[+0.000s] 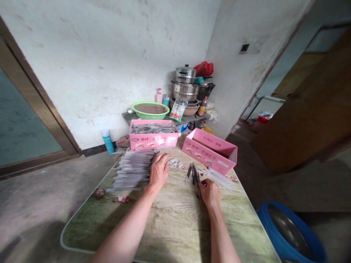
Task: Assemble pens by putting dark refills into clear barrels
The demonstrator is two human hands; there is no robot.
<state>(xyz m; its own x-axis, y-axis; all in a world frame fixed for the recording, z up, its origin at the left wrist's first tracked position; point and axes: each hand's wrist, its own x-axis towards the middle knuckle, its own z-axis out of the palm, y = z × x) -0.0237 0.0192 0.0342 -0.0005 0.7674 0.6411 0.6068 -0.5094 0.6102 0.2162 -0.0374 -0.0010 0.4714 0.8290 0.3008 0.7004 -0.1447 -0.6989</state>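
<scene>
On the table, a long row of slim, pale, pen-like sticks lies side by side at the left. My left hand rests at the right ends of this row, fingers stretched out; whether it touches a stick is unclear. Right of centre is a small group of dark, pen-like sticks. My right hand is closed, its thumb and fingertips pinching at the nearer end of a dark stick. Small white pieces lie between the hands. Beyond my right hand is a bundle of clear, thin tubes.
A pink box full of similar sticks stands at the table's back. Another pink box, with no contents visible, sits to its right. Behind are a green basin and stacked pots. A blue tub stands beside the table.
</scene>
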